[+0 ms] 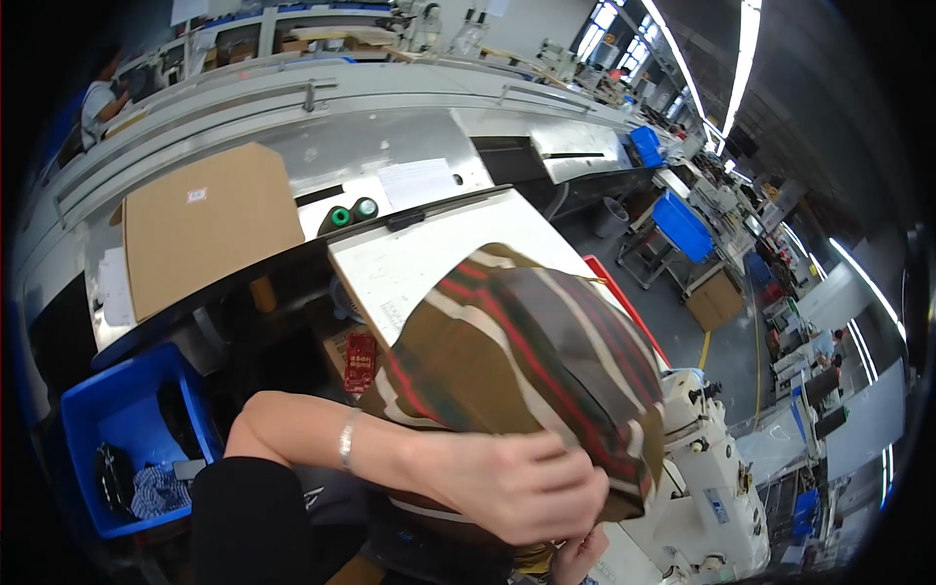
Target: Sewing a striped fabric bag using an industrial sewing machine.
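Factory benches and a white sewing machine [707,458] surrounded the worker, whose left hand [517,483] clamped a striped brown fabric piece [517,361] above the white table [429,253]. The right hand [577,556] sat mostly hidden, its grip unclear. The bunched cloth looked liable to slip or snag on the machine.

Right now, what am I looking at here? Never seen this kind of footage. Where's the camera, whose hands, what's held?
One picture, from a fisheye camera worn on a person's head, looking down; edges bend toward the rim. No robot: bare hands. The left hand, with a bracelet on its wrist, grips a striped fabric piece in brown, red and cream. The right hand peeks out below it, mostly hidden. Beside them stands a white sewing machine; behind lie a white work table, a cardboard box and a blue bin. It is a factory hall.
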The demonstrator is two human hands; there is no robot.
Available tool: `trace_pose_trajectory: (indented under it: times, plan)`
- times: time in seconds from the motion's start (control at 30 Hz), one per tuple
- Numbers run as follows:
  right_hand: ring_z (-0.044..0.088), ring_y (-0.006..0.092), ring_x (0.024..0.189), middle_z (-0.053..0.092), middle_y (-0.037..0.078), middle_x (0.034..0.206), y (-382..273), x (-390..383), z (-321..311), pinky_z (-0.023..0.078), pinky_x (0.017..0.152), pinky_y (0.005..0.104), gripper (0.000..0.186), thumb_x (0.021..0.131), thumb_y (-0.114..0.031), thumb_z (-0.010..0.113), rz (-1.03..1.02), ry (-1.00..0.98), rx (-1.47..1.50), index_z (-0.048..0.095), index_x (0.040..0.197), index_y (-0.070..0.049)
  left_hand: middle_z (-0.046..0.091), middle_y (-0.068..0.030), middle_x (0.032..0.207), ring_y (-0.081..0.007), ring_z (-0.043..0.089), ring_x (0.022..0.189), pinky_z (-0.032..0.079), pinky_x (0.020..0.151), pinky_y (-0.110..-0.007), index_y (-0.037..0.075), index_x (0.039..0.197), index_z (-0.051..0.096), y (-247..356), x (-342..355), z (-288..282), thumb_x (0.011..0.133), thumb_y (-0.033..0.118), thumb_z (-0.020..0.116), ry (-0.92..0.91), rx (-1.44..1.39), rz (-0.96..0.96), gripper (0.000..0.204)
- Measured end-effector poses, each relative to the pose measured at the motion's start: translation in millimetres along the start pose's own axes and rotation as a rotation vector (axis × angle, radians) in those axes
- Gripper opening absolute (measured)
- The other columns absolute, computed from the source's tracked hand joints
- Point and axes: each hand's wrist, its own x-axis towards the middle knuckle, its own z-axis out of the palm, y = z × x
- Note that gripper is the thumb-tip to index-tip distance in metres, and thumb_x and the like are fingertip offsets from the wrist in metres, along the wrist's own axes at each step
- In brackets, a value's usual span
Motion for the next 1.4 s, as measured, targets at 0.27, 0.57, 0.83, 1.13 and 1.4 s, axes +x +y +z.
trace_pose_trajectory:
  times: [0.27,0.57,0.83,1.13,1.4]
  plan:
    - [0.052,0.0190,0.047,0.052,0.007,0.056,-37.7,77.1,6.2,0.041,0.047,0.0313,0.018,0.093,-0.006,0.049,0.111,-0.268,0.169,0.059,0.079,-0.002,0.056,-0.0108,0.076,-0.0282,0.059,0.060,0.048,0.049,-0.035,0.004,0.088,0.050,-130.1,13.4,-8.4,0.073,-0.002,0.064,-0.125,0.047,-0.291,0.021]
    - [0.060,0.0314,0.063,0.061,0.015,0.074,29.7,-1.7,2.2,0.047,0.058,0.0387,0.010,0.086,-0.011,0.063,0.082,-0.124,-0.345,0.062,0.092,-0.002,0.060,-0.0152,0.090,-0.0370,0.062,0.081,0.049,0.062,-0.044,0.003,0.091,0.053,-324.4,167.1,103.1,0.095,0.024,0.051,-0.021,0.611,-0.394,0.021]
    - [0.049,0.0385,0.113,0.053,0.017,0.123,74.3,-21.3,-16.1,0.044,0.092,0.0476,0.043,0.080,-0.010,0.067,0.148,-0.065,-0.665,0.057,0.121,-0.004,0.053,-0.0123,0.087,-0.0334,0.059,0.080,0.049,0.069,-0.044,0.007,0.091,0.050,-309.8,171.6,290.7,0.083,0.010,0.061,0.343,0.099,-0.099,0.014]
    - [0.052,0.0347,0.112,0.053,0.017,0.126,104.5,-2.4,-29.9,0.041,0.094,0.0473,0.038,0.087,-0.009,0.055,0.029,-0.263,-0.705,0.056,0.124,-0.003,0.054,-0.0162,0.126,-0.0340,0.051,0.116,0.043,0.099,-0.039,0.000,0.106,0.062,-167.2,-82.9,353.4,0.085,0.003,0.058,-0.881,-0.565,-0.491,0.022]
    - [0.058,0.0305,0.089,0.061,0.014,0.099,100.7,20.4,-53.3,0.048,0.077,0.0381,0.023,0.077,0.000,0.060,-0.011,-0.286,-0.716,0.063,0.100,0.001,0.054,-0.0158,0.130,-0.0313,0.046,0.127,0.041,0.104,-0.036,-0.003,0.121,0.057,-86.6,-131.7,242.3,0.092,0.006,0.053,-0.630,-0.830,-0.838,0.031]
